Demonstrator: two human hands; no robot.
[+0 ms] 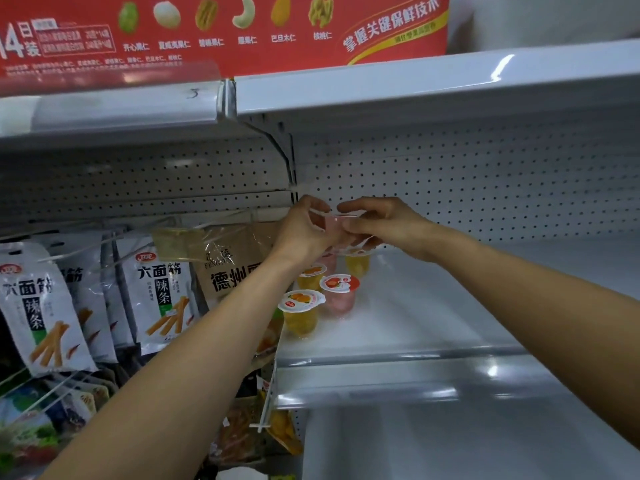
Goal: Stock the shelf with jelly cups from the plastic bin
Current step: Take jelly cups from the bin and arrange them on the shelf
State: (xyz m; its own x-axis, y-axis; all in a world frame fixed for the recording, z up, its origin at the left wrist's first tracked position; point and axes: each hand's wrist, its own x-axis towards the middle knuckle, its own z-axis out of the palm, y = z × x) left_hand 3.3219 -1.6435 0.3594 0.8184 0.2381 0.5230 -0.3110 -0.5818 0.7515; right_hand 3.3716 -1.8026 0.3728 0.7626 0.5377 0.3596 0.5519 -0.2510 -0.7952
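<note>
Five or so cups [341,289] already stand on the shelf [450,306], near its left end. The group is small, so I judge the stocking is at an early stage. The bin is not in view. At 12 o'clock from this group, the left hand [301,232] and the right hand [381,223] meet, arms stretched forward. Their fingers together pinch one pink cup [334,224], just above the standing ones.
</note>
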